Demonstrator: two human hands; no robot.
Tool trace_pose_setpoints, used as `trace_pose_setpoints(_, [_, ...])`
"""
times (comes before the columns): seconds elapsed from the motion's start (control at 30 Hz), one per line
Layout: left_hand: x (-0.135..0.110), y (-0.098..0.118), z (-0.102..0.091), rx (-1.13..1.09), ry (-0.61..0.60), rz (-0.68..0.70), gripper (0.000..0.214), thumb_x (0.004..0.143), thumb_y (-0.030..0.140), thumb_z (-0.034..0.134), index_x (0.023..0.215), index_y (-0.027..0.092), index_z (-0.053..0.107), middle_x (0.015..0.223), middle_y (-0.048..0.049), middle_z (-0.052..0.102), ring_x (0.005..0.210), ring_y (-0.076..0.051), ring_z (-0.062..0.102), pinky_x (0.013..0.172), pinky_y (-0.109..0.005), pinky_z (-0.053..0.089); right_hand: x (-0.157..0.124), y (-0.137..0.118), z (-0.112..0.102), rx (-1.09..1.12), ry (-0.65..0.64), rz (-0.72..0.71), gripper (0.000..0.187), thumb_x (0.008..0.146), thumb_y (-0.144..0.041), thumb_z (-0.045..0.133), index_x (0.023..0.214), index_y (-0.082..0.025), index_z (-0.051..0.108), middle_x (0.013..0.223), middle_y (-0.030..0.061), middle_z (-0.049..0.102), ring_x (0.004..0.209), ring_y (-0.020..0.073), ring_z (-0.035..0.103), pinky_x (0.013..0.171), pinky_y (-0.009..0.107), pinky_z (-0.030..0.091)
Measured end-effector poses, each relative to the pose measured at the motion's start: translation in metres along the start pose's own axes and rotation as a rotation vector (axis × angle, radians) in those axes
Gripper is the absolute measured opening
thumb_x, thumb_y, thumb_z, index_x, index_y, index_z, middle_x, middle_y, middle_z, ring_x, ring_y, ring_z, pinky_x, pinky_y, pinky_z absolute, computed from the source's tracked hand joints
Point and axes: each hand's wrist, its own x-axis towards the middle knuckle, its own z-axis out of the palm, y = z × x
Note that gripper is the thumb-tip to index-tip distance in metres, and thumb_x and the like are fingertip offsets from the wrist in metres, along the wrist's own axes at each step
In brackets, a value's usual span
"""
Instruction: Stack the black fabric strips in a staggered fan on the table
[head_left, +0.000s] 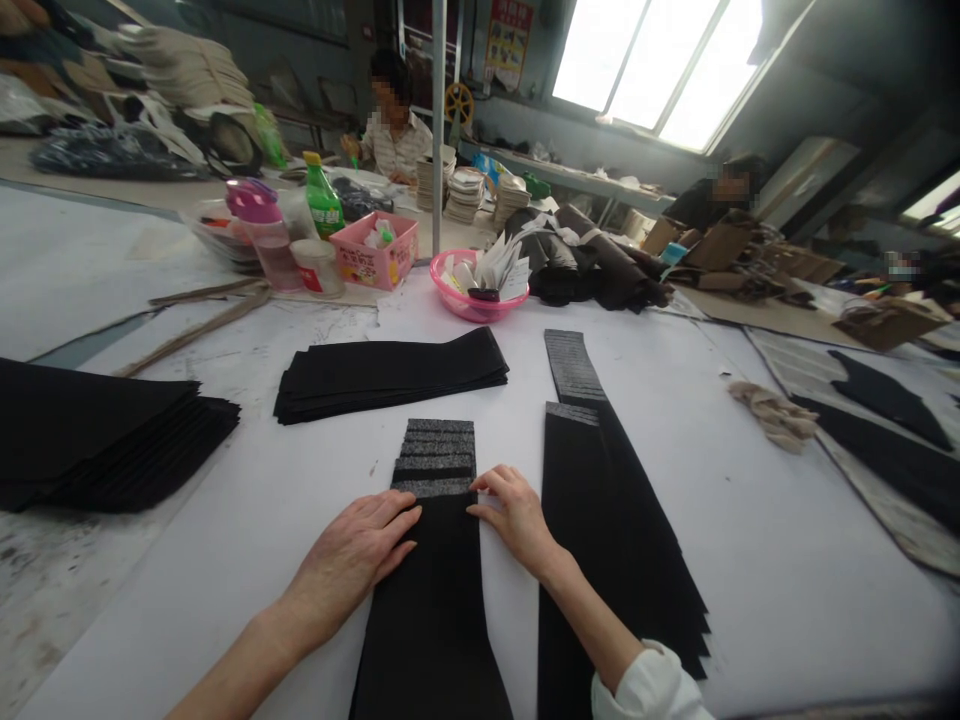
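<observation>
A stack of black fabric strips (442, 590) lies before me, its staggered far ends showing speckled grey bands (435, 462). My left hand (358, 545) rests on the left edge of the top strip, fingers stretched out and lying flat. At the opposite edge, my right hand (517, 510) pinches the same top strip between thumb and fingers, just below the grey bands. The strip's near end runs out of view. Right of it lie more long black strips (600, 520), fanned and also grey-banded at the far end. Beyond my hands is a flat pile of black pieces (390, 370).
A thick black stack (97, 430) sits at left. Behind stand a pink basin (480, 305) with papers, a pink box (375, 250), a green bottle (324, 200) and a purple-lidded bottle (262, 235). Crumpled cloth (776, 415) lies right. A metal pole (439, 130) rises behind the basin. Other people sit farther back.
</observation>
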Motion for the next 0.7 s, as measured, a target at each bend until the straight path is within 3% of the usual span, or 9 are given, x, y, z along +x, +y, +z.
trace_pose_setpoints(0.3, [0.002, 0.0, 0.001, 0.028, -0.012, 0.019, 0.029, 0.09, 0.026, 0.051, 0.117, 0.023, 0.06, 0.124, -0.0054, 0.061, 0.11, -0.024, 0.056, 0.096, -0.039, 0.044, 0.0, -0.001, -0.005, -0.043, -0.032, -0.033, 0.005, 0.085, -0.029, 0.066, 0.085, -0.024, 0.065, 0.091, 0.0003, 0.062, 0.087, 0.0165, 0.056, 0.078, 0.029, 0.045])
trace_pose_setpoints(0.43, [0.004, 0.001, 0.001, 0.022, 0.006, 0.022, 0.027, 0.09, 0.022, 0.049, 0.116, 0.023, 0.06, 0.121, -0.005, 0.061, 0.109, -0.023, 0.056, 0.095, -0.039, 0.045, 0.012, -0.009, -0.011, -0.09, 0.015, 0.004, 0.006, 0.088, -0.029, 0.062, 0.089, -0.025, 0.066, 0.088, -0.0004, 0.064, 0.087, 0.0161, 0.056, 0.078, 0.028, 0.043])
trace_pose_setpoints(0.7, [0.009, 0.003, -0.003, -0.025, 0.018, -0.002, 0.021, 0.091, 0.017, 0.05, 0.106, 0.022, 0.062, 0.113, -0.0031, 0.063, 0.105, -0.021, 0.056, 0.092, -0.039, 0.045, 0.045, -0.032, 0.016, -0.25, -0.092, -0.135, 0.013, 0.082, -0.031, 0.07, 0.093, -0.024, 0.066, 0.094, 0.0009, 0.065, 0.093, 0.0195, 0.053, 0.079, 0.031, 0.037])
